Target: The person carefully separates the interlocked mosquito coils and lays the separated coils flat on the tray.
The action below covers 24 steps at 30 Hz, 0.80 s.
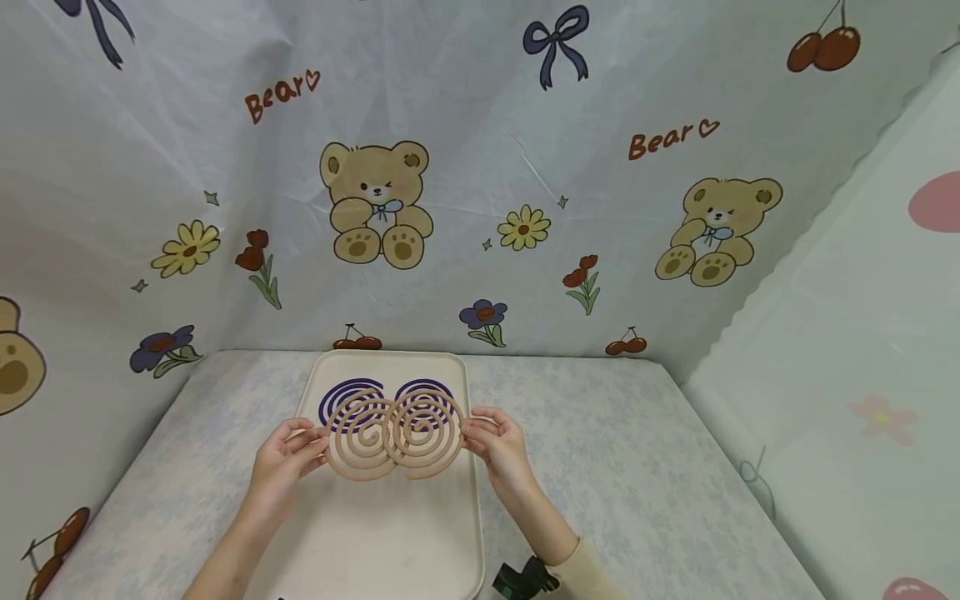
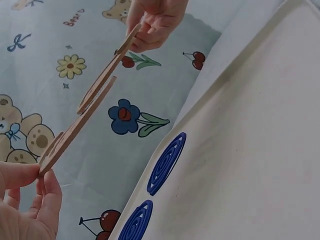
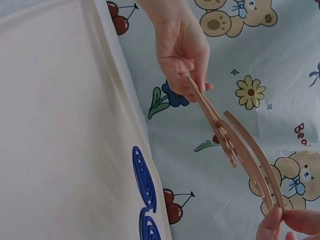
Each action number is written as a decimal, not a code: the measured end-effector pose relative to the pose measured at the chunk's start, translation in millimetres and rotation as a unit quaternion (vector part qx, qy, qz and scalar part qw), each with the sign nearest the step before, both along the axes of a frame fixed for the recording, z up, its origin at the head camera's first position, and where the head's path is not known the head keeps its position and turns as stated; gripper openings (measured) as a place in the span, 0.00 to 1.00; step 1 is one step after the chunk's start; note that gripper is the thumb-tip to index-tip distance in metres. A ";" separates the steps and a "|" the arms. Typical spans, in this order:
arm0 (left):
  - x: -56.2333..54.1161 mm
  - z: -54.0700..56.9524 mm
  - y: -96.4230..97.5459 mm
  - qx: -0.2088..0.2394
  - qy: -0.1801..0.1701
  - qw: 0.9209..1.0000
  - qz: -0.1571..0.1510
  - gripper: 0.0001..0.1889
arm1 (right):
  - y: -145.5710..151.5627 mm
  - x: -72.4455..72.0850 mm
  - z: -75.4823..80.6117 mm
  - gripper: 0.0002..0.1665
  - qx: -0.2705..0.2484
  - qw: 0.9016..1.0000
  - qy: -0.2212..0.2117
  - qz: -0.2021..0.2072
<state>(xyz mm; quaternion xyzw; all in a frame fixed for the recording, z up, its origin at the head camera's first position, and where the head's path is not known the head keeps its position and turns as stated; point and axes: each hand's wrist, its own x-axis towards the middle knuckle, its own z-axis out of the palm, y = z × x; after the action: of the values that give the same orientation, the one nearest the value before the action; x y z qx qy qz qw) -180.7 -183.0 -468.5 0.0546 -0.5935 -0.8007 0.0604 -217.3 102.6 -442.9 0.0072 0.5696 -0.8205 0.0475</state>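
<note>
Two tan mosquito coils, the left one [image 1: 362, 478] and the right one [image 1: 426, 476], are held up overlapping at the middle, above the tray. My left hand [image 1: 281, 462] pinches the left coil's outer edge between thumb and fingers. The right coil's outer edge is pinched by my right hand [image 1: 501, 446]. Seen almost edge-on in both wrist views, the tan coils tilt slightly apart. Behind them two dark blue coils [image 2: 167, 162] lie side by side at the far end of the cream tray [image 1: 375, 542], partly hidden in the head view.
The tray lies on a pale grey-blue mottled table [image 1: 600, 467]. A white cloth [image 1: 465, 167] printed with bears and flowers hangs behind the table. A dark green and black object [image 1: 525, 579] sits by the right sleeve [image 1: 588, 575].
</note>
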 end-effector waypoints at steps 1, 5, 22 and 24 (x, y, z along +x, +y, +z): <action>0.9 -0.5 -1.5 -0.001 0.002 1.000 -0.002 0.15 | 0.3 -0.1 -0.8 0.13 -0.001 1.000 -0.001 -0.002; 4.7 -5.3 -8.1 0.004 0.017 1.000 -0.011 0.17 | 2.2 0.1 -4.8 0.13 -0.001 1.000 -0.004 -0.008; 12.7 -24.6 -34.8 -0.061 -0.088 0.994 0.008 0.20 | 7.3 3.2 -20.4 0.12 0.017 1.000 -0.012 -0.006; 13.4 -28.7 -36.7 -0.074 -0.093 0.993 0.004 0.21 | 7.3 4.1 -21.0 0.12 0.017 1.000 -0.009 -0.006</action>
<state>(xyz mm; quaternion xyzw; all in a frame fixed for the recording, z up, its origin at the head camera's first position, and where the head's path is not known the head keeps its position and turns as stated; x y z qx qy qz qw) -167.3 -219.6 -497.2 0.1265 -0.6538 -0.7459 0.0119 -213.2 109.9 -463.9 0.0186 0.5830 -0.8109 0.0479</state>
